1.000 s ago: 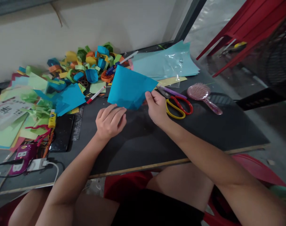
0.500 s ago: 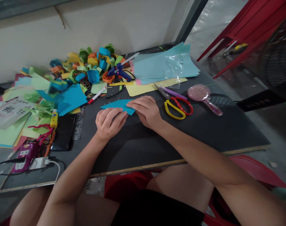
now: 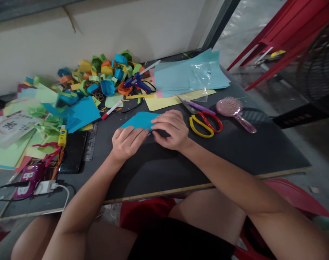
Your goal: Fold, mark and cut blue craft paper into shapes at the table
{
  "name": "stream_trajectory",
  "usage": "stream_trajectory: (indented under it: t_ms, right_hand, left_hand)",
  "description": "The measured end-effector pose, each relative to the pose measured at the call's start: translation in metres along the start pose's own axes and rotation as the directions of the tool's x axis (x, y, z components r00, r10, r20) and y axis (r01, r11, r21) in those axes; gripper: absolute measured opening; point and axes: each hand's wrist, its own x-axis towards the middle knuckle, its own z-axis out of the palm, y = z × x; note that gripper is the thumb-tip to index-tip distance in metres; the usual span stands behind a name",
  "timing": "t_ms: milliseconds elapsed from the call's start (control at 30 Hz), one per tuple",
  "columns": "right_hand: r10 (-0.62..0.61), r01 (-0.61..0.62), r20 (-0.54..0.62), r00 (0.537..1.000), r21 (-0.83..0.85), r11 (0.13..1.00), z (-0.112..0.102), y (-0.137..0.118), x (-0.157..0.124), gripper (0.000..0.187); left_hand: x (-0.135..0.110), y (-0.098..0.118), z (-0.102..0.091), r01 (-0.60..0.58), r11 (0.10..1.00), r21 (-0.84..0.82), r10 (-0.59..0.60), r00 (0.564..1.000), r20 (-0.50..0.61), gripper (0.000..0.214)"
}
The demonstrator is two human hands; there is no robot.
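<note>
A piece of blue paper [image 3: 138, 120] is held between my two hands, above the dark table. My left hand [image 3: 129, 142] has its fingers closed over the near left edge of the paper. On the paper's right side, my right hand [image 3: 171, 129] pinches the edge between thumb and fingers. The near edge of the paper is partly hidden by my fingers. To the right of my right hand lie scissors [image 3: 201, 125] with one yellow and one red handle.
Folded paper pieces [image 3: 107, 70] are heaped at the back, beside a blue glue gun [image 3: 138, 83]. Light blue sheets [image 3: 177, 74] lie behind my hands. A hairbrush [image 3: 230, 107] lies right; a phone [image 3: 73, 153], glue stick [image 3: 62, 135] and red-capped marker [image 3: 112, 109] lie left.
The blue paper has tilted so more of its face shows. My left hand has shifted slightly right and down, and my right hand's thumb has come into view below the edge.
</note>
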Motion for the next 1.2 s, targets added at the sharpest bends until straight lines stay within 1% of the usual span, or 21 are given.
stream_trajectory:
  t_ms: [67,133,300,433,500,567,667,767,867,967,1067,1100,1200]
  right_hand:
    - [-0.024,0.023,-0.07,0.997,-0.007,1.0,-0.001,-0.003,0.002,0.006]
    - [-0.047,0.045,-0.093,0.995,-0.031,0.999,-0.002,-0.004,0.004,0.008]
    - [-0.032,0.029,-0.026,0.999,-0.086,0.996,-0.005,-0.004,0.007,0.009]
    - [-0.077,0.076,-0.016,0.997,-0.066,0.995,-0.008,-0.002,0.007,0.009]
    - [-0.081,0.081,0.0,0.997,-0.057,0.995,-0.009,0.004,0.006,0.008]
    - [-0.056,0.057,0.026,0.998,-0.064,0.996,-0.01,0.013,0.004,0.008]
    - [0.016,-0.01,0.056,0.998,-0.099,0.995,-0.013,0.032,0.001,0.007]
    - [0.076,-0.071,0.041,0.996,-0.12,0.99,-0.015,0.042,-0.001,0.007]
    - [0.084,-0.084,-0.002,0.996,-0.102,0.991,-0.015,0.036,0.0,0.004]
    - [-0.006,0.004,-0.039,0.999,-0.06,0.998,-0.013,0.021,0.004,0.008]
    - [-0.076,0.072,-0.068,0.995,-0.069,0.995,-0.011,0.011,0.007,0.006]
    - [-0.076,0.07,-0.068,0.995,-0.085,0.994,-0.011,0.01,0.007,0.006]
    - [-0.019,0.015,-0.03,0.999,-0.152,0.988,-0.01,0.012,0.007,0.007]
  left_hand:
    - [0.0,0.001,0.0,-0.006,1.0,-0.012,0.006,1.0,-0.015,0.012]
    - [0.0,0.002,0.0,-0.015,1.0,-0.025,0.015,1.0,-0.027,0.012]
    - [0.002,0.005,-0.002,-0.025,0.998,-0.066,0.021,0.998,-0.057,0.005]
    - [0.004,0.006,-0.003,-0.08,0.992,-0.098,0.071,0.994,-0.084,0.008]
    - [0.005,0.006,-0.004,-0.063,0.992,-0.112,0.051,0.993,-0.104,0.009]
    - [0.006,0.004,-0.005,-0.011,0.991,-0.132,-0.005,0.993,-0.121,0.009]
    - [0.006,-0.002,-0.008,0.056,0.986,-0.16,-0.081,0.985,-0.153,0.01]
    - [0.006,-0.008,-0.009,0.065,0.986,-0.152,-0.092,0.979,-0.183,0.011]
    - [0.007,-0.01,-0.008,0.032,0.992,-0.124,-0.054,0.982,-0.183,0.009]
    - [0.008,-0.008,-0.006,-0.029,0.995,-0.093,0.012,0.983,-0.182,0.011]
    - [0.009,-0.006,-0.005,-0.077,0.994,-0.078,0.062,0.98,-0.187,0.012]
    - [0.009,-0.005,-0.006,-0.08,0.994,-0.077,0.064,0.979,-0.192,0.013]
    - [0.009,-0.004,-0.006,-0.068,0.995,-0.076,0.051,0.978,-0.201,0.015]
